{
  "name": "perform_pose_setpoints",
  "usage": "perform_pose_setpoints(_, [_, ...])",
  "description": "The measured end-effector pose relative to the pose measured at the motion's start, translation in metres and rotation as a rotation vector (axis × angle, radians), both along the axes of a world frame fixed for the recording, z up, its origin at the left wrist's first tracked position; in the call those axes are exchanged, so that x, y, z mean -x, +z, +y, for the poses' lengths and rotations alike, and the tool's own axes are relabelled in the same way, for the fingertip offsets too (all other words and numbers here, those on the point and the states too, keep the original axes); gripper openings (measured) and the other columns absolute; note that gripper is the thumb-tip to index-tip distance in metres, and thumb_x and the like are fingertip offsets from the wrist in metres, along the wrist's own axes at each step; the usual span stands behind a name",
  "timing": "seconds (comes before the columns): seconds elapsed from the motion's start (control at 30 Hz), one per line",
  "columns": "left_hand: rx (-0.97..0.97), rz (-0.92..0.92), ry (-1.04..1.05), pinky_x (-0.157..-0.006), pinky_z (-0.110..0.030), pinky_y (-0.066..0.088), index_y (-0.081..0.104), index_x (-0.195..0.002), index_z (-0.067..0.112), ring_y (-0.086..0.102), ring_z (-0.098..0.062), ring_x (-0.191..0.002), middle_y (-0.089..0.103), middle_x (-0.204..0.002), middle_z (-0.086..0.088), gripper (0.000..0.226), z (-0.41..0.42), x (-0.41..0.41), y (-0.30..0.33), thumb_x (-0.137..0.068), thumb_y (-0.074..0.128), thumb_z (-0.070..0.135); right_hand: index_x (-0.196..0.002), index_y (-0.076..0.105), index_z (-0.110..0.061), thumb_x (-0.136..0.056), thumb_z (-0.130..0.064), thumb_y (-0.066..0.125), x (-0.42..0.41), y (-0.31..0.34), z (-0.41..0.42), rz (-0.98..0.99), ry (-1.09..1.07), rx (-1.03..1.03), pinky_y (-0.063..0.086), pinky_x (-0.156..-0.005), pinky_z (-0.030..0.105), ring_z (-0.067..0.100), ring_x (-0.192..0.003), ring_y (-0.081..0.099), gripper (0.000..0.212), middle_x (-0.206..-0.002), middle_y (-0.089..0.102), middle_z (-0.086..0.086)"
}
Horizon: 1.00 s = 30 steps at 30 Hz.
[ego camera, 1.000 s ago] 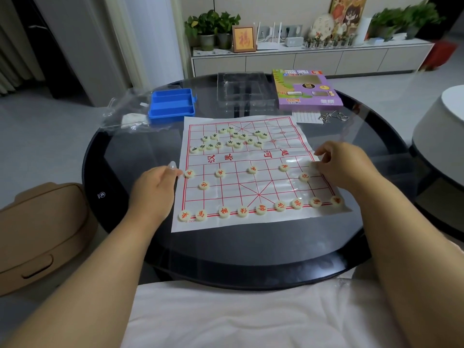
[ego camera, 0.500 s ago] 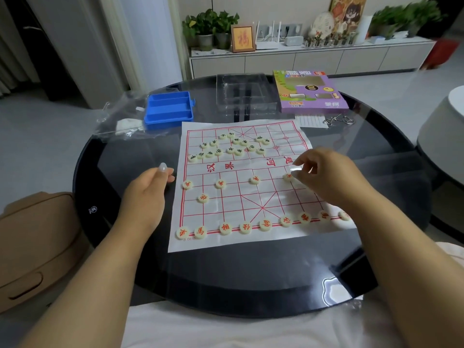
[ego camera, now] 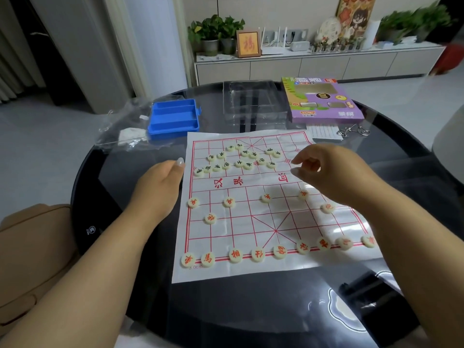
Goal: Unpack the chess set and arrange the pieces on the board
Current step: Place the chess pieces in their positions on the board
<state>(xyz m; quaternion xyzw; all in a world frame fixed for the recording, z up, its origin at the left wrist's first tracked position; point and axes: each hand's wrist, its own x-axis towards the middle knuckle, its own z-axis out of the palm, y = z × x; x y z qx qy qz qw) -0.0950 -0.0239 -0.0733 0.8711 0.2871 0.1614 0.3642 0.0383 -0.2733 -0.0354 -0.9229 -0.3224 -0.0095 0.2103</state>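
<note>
1. Far left of the counter (ego camera: 105, 222): a clear plastic bag (ego camera: 123, 126) and, touching it on the right, a blue tray (ego camera: 173, 119) with nothing visible in its compartments.
2. Left hand (ego camera: 155, 189): rests at the left edge of the board sheet (ego camera: 251, 270), fingers loosely curled. I see no piece in this grip; it looks to be steadying the sheet.
3. Board, near side: red-lettered pieces (ego camera: 236, 254) sit in a full back row along the near line, with two cannons and a soldier row ahead of them. I judge this side arranged.
4. Board, far side: dark-lettered pieces (ego camera: 246, 160) lie in a loose cluster across the river, not on their points. These are the work left.
5. Right hand (ego camera: 336, 177): hovers over the river's right end, thumb and forefinger nearly pinched. No piece is visible between them; I read this grip as empty.
6. Key relation: the cluster lies forward and to the left of the right hand, which is the nearer one; its right end sits just past the fingertips (ego camera: 295, 162). The cluster's long axis runs left to right.
7. Behind the board: clear plastic lid (ego camera: 253, 101), purple box (ego camera: 324, 99).
</note>
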Motion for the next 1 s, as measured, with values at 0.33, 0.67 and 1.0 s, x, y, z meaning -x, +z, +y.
perform_pose_setpoints(0.33, [-0.027,0.048,-0.048,-0.09,-0.027,0.029,0.06,-0.125,0.023,0.046,-0.017,-0.124,0.055,-0.133,0.003,0.058,0.031,-0.026,-0.013,-0.099,0.017,0.053,-0.108,0.067,-0.02,-0.091,-0.033,0.058,-0.023,0.007,0.035,-0.007,0.06,0.062,0.051,-0.076,0.03,0.017,-0.087,0.06,0.023,-0.101,0.066,-0.001])
perform_pose_setpoints(0.67, [-0.035,0.014,-0.026,-0.091,-0.029,0.032,0.065,-0.114,0.032,0.049,-0.014,-0.12,0.058,-0.127,0.007,0.068,0.043,-0.033,-0.03,-0.088,0.013,0.068,-0.109,0.068,-0.02,-0.091,-0.028,0.059,-0.031,-0.003,0.087,0.046,0.176,0.088,0.045,-0.07,0.022,0.014,-0.084,0.057,0.021,-0.108,0.067,-0.001])
perform_pose_setpoints(1.0, [-0.156,0.029,-0.021,-0.099,-0.035,0.033,0.067,-0.115,0.03,0.046,-0.016,-0.125,0.059,-0.128,0.006,0.064,0.047,-0.036,-0.034,-0.095,0.014,0.06,-0.118,0.064,-0.022,-0.084,-0.034,0.068,-0.021,-0.022,0.157,-0.002,0.333,0.145,0.049,-0.08,0.026,0.017,-0.095,0.054,0.036,-0.112,0.058,0.002])
